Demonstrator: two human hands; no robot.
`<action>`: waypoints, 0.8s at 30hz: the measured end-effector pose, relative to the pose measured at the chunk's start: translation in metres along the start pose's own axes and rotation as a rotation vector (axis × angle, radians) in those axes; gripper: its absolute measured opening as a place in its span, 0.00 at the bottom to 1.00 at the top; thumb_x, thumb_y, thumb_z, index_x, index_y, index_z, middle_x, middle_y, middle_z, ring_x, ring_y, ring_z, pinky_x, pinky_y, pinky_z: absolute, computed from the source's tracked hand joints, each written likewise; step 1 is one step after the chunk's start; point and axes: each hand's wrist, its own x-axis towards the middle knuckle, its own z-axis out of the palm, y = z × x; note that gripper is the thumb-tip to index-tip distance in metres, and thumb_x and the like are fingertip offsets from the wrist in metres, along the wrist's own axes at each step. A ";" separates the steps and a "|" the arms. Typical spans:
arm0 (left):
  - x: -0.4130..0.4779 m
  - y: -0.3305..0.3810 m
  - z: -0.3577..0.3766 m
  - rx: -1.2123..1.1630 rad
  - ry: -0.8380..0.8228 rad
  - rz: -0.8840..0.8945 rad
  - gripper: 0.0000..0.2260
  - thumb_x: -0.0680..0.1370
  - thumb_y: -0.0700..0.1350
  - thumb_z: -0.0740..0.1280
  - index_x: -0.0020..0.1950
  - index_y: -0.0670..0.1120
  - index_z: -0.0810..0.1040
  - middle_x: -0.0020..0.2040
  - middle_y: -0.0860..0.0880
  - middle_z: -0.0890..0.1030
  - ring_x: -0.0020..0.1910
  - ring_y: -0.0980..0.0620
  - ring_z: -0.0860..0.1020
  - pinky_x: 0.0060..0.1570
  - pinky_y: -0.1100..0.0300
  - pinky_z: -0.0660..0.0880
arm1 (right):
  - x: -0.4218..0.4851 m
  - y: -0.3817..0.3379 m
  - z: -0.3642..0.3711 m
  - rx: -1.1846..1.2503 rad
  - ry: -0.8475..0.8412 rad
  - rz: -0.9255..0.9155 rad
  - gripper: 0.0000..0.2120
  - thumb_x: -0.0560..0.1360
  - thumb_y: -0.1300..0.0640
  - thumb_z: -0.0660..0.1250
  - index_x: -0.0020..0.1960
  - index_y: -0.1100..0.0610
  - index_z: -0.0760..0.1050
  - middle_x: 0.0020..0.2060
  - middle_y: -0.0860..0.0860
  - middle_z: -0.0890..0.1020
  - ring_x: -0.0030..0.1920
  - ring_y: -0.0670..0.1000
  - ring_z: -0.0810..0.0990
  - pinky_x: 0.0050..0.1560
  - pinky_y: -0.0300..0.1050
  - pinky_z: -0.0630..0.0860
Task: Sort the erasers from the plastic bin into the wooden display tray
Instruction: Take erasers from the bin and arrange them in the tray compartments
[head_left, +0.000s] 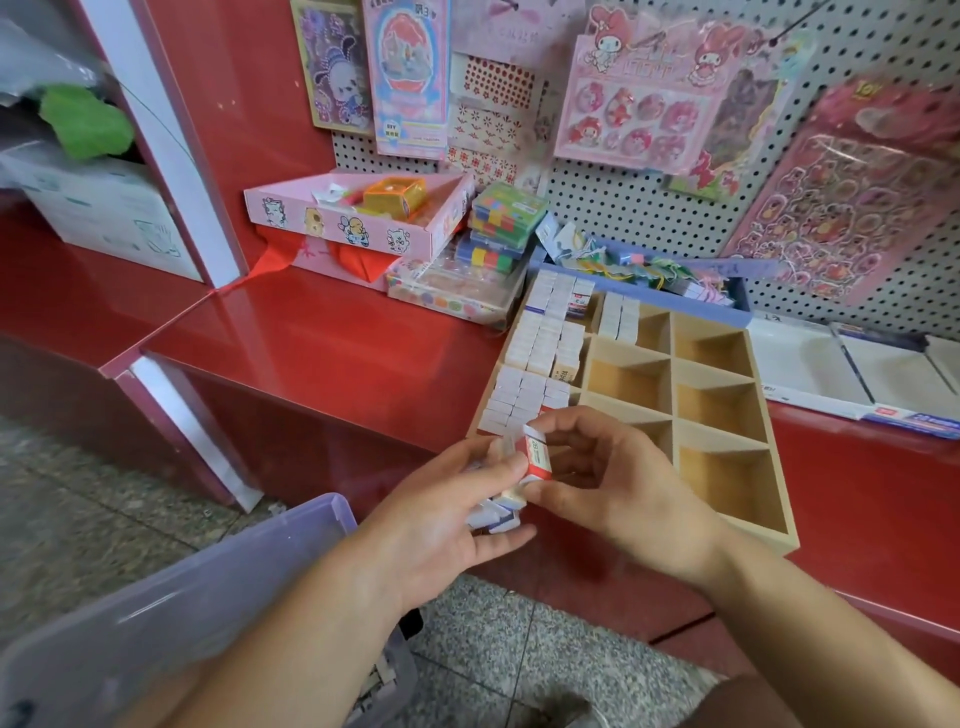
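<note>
Several erasers sit loose in the cupped left hand; right hand pinches a red eraser off the top, tray just beyond both. Risk: the pull tips the stack, pieces miss the bin below the left forearm.

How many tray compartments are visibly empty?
4, in the wooden tray: right column's far, centre and near compartments, plus middle column's centre. Middle column's near one is mostly hidden behind the right hand.
</note>
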 end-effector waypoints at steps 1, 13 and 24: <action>0.000 -0.001 0.000 -0.038 0.000 -0.001 0.20 0.72 0.44 0.76 0.63 0.43 0.81 0.60 0.41 0.84 0.57 0.44 0.83 0.56 0.46 0.82 | 0.001 -0.001 -0.002 0.016 -0.033 0.012 0.19 0.71 0.68 0.77 0.59 0.60 0.77 0.51 0.56 0.86 0.50 0.55 0.85 0.53 0.46 0.81; 0.000 0.001 0.008 -0.324 -0.053 0.013 0.16 0.69 0.36 0.72 0.56 0.41 0.81 0.48 0.41 0.86 0.42 0.49 0.85 0.42 0.57 0.84 | 0.001 -0.003 -0.009 0.138 -0.055 0.011 0.24 0.68 0.66 0.78 0.61 0.66 0.73 0.54 0.60 0.84 0.52 0.54 0.83 0.56 0.47 0.80; -0.001 0.000 0.002 -0.182 0.066 0.085 0.19 0.62 0.37 0.77 0.53 0.42 0.83 0.51 0.41 0.84 0.45 0.47 0.85 0.43 0.54 0.83 | 0.036 -0.003 -0.033 -0.269 0.287 0.175 0.25 0.64 0.68 0.82 0.52 0.53 0.74 0.44 0.58 0.84 0.37 0.48 0.81 0.43 0.45 0.79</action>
